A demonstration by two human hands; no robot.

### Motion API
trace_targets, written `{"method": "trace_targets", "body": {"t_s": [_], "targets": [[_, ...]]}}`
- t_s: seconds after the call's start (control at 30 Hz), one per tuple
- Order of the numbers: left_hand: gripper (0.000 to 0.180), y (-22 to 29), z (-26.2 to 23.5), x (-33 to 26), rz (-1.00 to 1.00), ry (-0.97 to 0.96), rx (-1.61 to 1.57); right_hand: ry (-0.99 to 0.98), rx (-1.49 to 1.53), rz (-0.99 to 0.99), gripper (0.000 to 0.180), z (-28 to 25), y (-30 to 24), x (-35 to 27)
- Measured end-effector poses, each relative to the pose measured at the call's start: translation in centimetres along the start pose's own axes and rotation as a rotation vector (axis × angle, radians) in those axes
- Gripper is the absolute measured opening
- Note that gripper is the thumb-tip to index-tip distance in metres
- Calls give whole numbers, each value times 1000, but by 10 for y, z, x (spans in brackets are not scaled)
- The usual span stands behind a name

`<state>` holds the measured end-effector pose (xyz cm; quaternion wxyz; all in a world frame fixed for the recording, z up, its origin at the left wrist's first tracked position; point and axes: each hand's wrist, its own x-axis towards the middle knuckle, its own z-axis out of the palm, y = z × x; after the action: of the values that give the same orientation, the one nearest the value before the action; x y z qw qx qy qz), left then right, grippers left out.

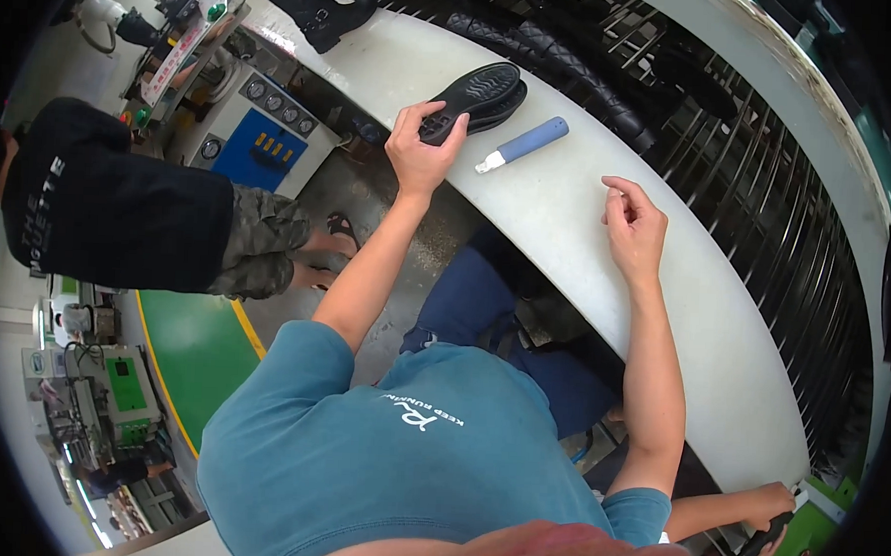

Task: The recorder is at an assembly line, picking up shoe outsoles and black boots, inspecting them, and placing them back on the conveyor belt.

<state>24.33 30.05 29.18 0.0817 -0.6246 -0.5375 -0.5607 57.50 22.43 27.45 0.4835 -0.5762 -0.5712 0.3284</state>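
Note:
My left hand (pixel 423 156) grips the near end of a black shoe sole (pixel 482 89), thumb on one side and fingers on the other. The sole lies with its grooved tread up on the white worktable (pixel 566 253), and a second black sole shows partly beneath it. To the right of the soles lies a tool with a blue handle (pixel 534 139) and a whitish end; its kind is unclear. My right hand (pixel 634 232) hovers over or rests on the table farther right, fingers loosely curled and a little apart, with nothing visible in them.
Beyond the table's curved far edge runs a rack of metal rods (pixel 764 262) with black quilted shoe parts (pixel 574 70). Black strapped footwear (pixel 313 9) sits at the far left end. A person in black (pixel 121 199) stands left. At lower right, another person's hands (pixel 768 511) hold something black.

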Motion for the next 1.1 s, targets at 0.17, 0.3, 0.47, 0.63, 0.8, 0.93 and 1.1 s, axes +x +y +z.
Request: {"method": "trace_targets", "body": {"t_s": [0.17,0.3,0.47,0.63,0.8,0.93,1.1], "targets": [[37,-2,-5,-1,-14,18,-12,-11,27,-34,22,-1,8,1],[37,0,-4,0,-17,21,-2,-29,-2,-43,23,-3,2,-4],[50,1,-10,-3,-33,2,4,-18,13,11,25,-5,5,-4],[58,-1,-7,-8,12,98,26,4,-70,-14,25,-6,4,-7],[60,0,-6,-15,-59,118,4,-13,-57,-13,26,-6,2,-9],[60,3,-5,-17,-143,134,-44,-18,-42,-11,26,-7,-1,-13],[58,6,-9,-11,-112,137,-5,-25,-38,-21,27,-7,-1,-13]]}}
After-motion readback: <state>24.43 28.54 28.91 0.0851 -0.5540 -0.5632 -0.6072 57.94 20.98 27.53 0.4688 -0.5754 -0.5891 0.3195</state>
